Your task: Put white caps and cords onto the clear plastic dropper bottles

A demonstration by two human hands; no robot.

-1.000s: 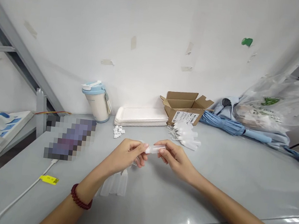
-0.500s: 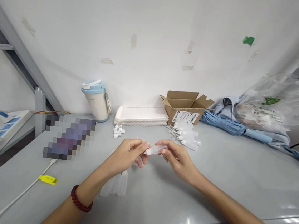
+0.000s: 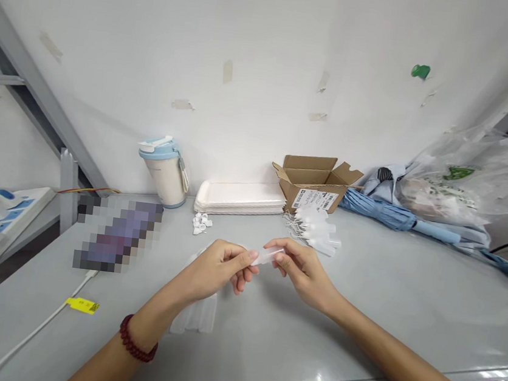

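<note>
Between my two hands, above the table, is a small translucent plastic bottle (image 3: 267, 256). My left hand (image 3: 222, 266) pinches its left end between thumb and fingers, hiding that end. The other end is gripped by the fingertips of my right hand (image 3: 302, 272). Below my left forearm and hand lie several similar translucent bottles (image 3: 196, 315), partly covered by the hand. A small heap of white caps (image 3: 200, 223) sits beyond my left hand. Farther back to the right is a pile of bottles with thin white strings (image 3: 321, 233).
Along the wall stand a tumbler (image 3: 164, 171), a stack of white trays (image 3: 244, 197) and an open cardboard box (image 3: 314, 185). A folded blue umbrella (image 3: 380, 211) and a plastic bag (image 3: 461, 177) lie at the right. A white cable (image 3: 46, 323) crosses the grey table (image 3: 355, 349) at left.
My left hand has turned slightly and shifted a little right and down along the bottle, covering its end more. My right hand has stayed almost still.
</note>
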